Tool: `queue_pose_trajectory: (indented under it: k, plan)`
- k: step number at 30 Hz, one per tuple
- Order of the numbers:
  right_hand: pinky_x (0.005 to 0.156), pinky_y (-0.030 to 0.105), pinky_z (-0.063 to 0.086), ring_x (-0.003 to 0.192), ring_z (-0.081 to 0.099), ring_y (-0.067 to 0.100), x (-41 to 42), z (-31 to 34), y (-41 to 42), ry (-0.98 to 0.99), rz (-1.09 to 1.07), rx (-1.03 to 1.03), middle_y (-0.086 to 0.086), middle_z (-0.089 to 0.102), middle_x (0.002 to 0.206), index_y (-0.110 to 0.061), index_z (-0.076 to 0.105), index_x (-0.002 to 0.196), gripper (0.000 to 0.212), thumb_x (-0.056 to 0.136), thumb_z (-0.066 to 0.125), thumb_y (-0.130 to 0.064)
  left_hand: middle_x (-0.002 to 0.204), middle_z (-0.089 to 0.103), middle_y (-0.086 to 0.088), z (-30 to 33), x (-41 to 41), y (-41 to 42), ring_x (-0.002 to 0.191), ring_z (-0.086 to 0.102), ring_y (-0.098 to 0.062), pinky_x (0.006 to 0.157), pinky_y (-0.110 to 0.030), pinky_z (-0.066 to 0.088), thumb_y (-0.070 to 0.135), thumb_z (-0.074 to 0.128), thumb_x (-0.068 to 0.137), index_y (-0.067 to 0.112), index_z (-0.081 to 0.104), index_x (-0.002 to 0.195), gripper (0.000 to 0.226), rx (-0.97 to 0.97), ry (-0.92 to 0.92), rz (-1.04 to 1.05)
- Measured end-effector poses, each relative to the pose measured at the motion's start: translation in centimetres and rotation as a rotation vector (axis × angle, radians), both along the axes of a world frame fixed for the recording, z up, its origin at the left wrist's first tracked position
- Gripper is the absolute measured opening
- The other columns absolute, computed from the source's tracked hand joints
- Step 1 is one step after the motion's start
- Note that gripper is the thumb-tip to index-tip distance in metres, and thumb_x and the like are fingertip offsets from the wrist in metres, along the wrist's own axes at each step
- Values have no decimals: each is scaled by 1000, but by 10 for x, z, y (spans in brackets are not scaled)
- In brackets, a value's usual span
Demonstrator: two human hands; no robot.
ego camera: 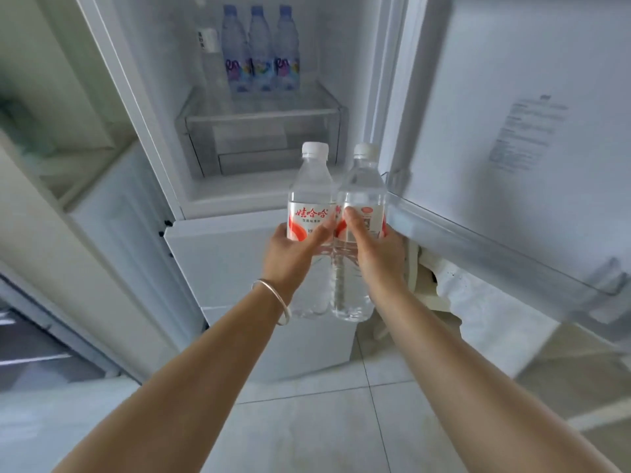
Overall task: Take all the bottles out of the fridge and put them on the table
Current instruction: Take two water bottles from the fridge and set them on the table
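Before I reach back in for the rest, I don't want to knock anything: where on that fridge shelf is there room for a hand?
The shelf is bare right of the three blue bottles and along its front edge. It is crowded at back left, where a clear bottle stands against them. Both hands, left and right, hold bottles.

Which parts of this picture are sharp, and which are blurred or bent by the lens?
Head view: the two held bottles, left one and right one, are sharp; the printed sheet on the open door is unreadably blurred; the left edge smears; the wide lens bends the fridge frame.
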State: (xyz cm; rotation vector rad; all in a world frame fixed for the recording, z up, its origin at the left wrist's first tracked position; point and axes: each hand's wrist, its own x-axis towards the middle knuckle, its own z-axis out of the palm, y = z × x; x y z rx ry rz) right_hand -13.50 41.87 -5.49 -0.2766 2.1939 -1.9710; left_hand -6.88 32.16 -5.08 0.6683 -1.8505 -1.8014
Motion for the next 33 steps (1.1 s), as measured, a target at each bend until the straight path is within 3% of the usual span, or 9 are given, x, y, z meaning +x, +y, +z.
queue_pose_trajectory:
  k: [4,10,14,17,20,25,27,30,33]
  plan:
    - [88,44,55,94,69,17,15,-28,65,-54,65,57,-5,72,99,-27,64,106,91,44,53,-93,96,74,-5,-30,19,64,82,71,-12,66,-18,55,49,77,64,10,65,108,60,53,-20,35]
    - [71,28,55,78,69,8,34,-57,149,-121,64,112,-8,72,85,-28,65,99,68,56,58,-80,90,75,-3,-56,43,149,76,72,-10,62,-18,52,52,72,60,13,68,102,57,129,-101,46]
    - [69,24,54,80,69,8,45,-72,187,-179,69,103,-8,73,85,-29,67,92,51,62,64,-70,87,74,-4,-67,56,184,67,70,-3,53,-12,50,34,71,77,9,67,104,36,178,-117,11]
    - [72,28,56,78,70,11,58,-84,216,-217,80,114,-5,74,83,-28,69,88,48,65,63,-70,91,75,-4,-82,68,205,78,73,-12,59,-17,55,38,69,79,13,66,106,37,175,-168,-49]
    - [61,24,51,67,67,13,69,-102,246,-278,37,116,-1,73,78,-26,69,87,40,73,64,-63,95,74,-6,-99,75,221,86,72,-21,75,-33,58,41,67,80,15,66,106,38,185,-216,-109]
    - [50,21,46,62,66,10,91,-132,307,-449,-137,111,0,70,77,-21,67,92,45,71,68,-61,89,73,-7,-124,82,260,77,71,-18,61,-27,55,45,67,72,13,66,101,44,255,-307,-222]
    - [47,19,44,62,64,8,97,-139,334,-487,-199,112,-1,68,77,-22,64,89,35,76,67,-55,93,74,-9,-136,81,281,84,71,-24,71,-36,57,53,67,63,12,66,102,57,253,-360,-281]
    - [52,22,45,66,65,10,100,-148,375,-519,-288,116,-1,68,76,-26,62,82,28,77,67,-53,94,75,-8,-149,75,317,90,71,-26,86,-44,56,56,68,62,17,69,97,53,242,-422,-361]
    - [60,28,51,74,69,15,87,-155,416,-556,-352,121,2,70,82,-19,66,93,45,71,69,-58,91,75,-5,-154,59,362,89,71,-25,86,-40,55,48,70,67,21,68,89,35,232,-451,-438]
